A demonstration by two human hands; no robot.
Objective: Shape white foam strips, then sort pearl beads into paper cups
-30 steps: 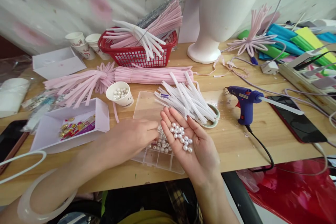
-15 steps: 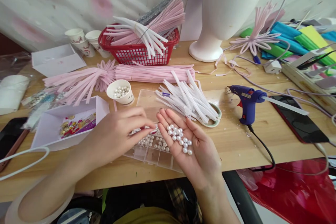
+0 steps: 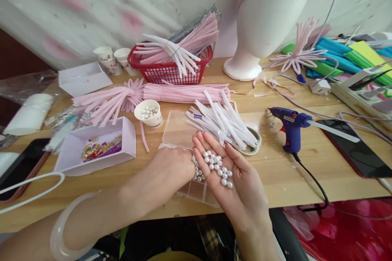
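My right hand [image 3: 237,185] is palm up with its fingers stretched, cradling a small heap of white pearl beads [image 3: 218,165]. Close beside it, my left hand [image 3: 167,169] reaches over a clear compartment box [image 3: 196,191], its fingers curled downward. Its fingertips are hidden, so I cannot see what they pinch. More pearl beads [image 3: 198,174] lie in the box between the two hands. Behind the hands the box's clear lid [image 3: 176,128] lies flat. A paper cup [image 3: 155,120] with pearl beads inside stands behind my left hand.
White pipe cleaners [image 3: 217,120] lie over a roll of tape [image 3: 255,142]. A blue glue gun [image 3: 290,128] and a phone [image 3: 358,151] are on the right. Farther back are pink pipe cleaners [image 3: 186,93], a red basket [image 3: 168,74] and a foam head [image 3: 266,20]. A white box [image 3: 101,163] holds trinkets.
My left hand has turned knuckles-up and moved right, closer over the bead box. My right hand still holds the pearl beads. The whole view has shifted a little.
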